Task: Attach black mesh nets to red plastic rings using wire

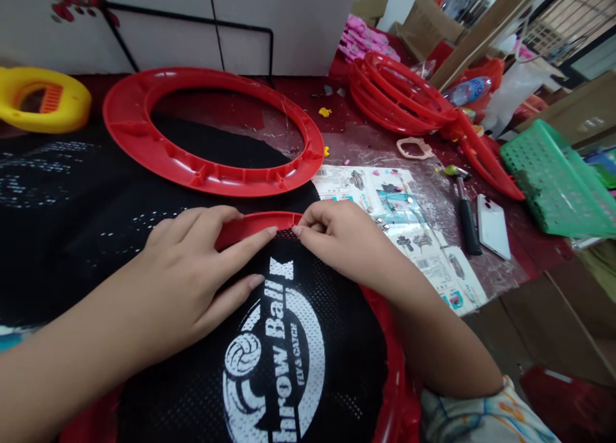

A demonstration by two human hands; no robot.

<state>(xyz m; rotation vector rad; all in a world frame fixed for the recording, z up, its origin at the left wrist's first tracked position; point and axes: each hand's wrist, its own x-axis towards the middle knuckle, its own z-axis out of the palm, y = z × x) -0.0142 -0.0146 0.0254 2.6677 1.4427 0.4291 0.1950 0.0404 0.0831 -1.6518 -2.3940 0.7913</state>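
Note:
A round piece of black mesh fabric [337,327], printed with white lettering and a ball, lies over a red plastic ring [397,366] close to me. My left hand [206,257] rests on the mesh near the far rim, thumb and fingers apart, one fingertip at the fabric's edge. At that same far edge my right hand [332,234] pinches the mesh between thumb and curled fingers against the rim. Just beyond my hands lies another red ring [216,173], flat side ribbed, partly on more black mesh [72,237].
A yellow plastic handle [52,103] is at the far left, before a white box [168,32]. Stacked red rings [399,103], a hammer [466,218], a white phone [493,226] and a green basket [558,180] are to the right. Printed card sheets [409,225] lie under plastic.

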